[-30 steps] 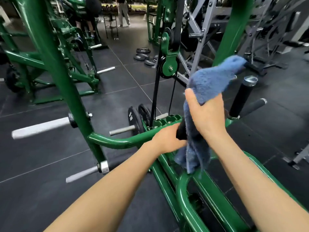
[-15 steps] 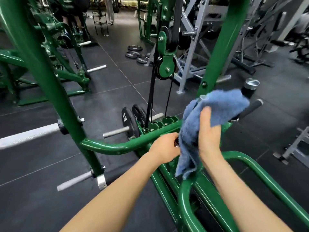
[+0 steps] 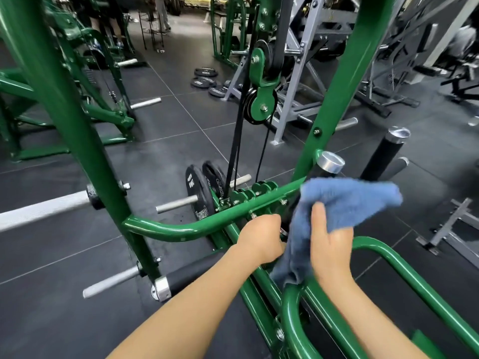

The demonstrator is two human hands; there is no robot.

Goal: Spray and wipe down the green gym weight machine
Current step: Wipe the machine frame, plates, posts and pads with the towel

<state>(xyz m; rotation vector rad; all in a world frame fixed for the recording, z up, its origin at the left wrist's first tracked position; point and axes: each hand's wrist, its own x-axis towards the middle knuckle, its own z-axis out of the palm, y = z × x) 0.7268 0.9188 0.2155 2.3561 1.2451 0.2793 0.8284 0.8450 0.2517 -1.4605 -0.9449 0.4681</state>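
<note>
The green weight machine (image 3: 186, 226) fills the view, with slanted uprights and curved tubes near my arms. A blue cloth (image 3: 344, 203) is wrapped round a black handle grip with a silver end cap (image 3: 330, 161). My right hand (image 3: 329, 239) holds the cloth against that grip, thumb up over the fabric. My left hand (image 3: 261, 237) grips the lower end of the same black handle, just left of the cloth's hanging tail. No spray bottle is in view.
Black weight plates (image 3: 199, 193) sit on a peg behind the crossbar, with a belt and pulley (image 3: 259, 102) above. More black handles (image 3: 383, 156) stand right. Loose plates (image 3: 204, 81) lie on the dark floor. People stand at the far back.
My right hand has slid the cloth down the black handle, baring its silver cap. My left hand has stayed at the handle's base. My view has tilted lower.
</note>
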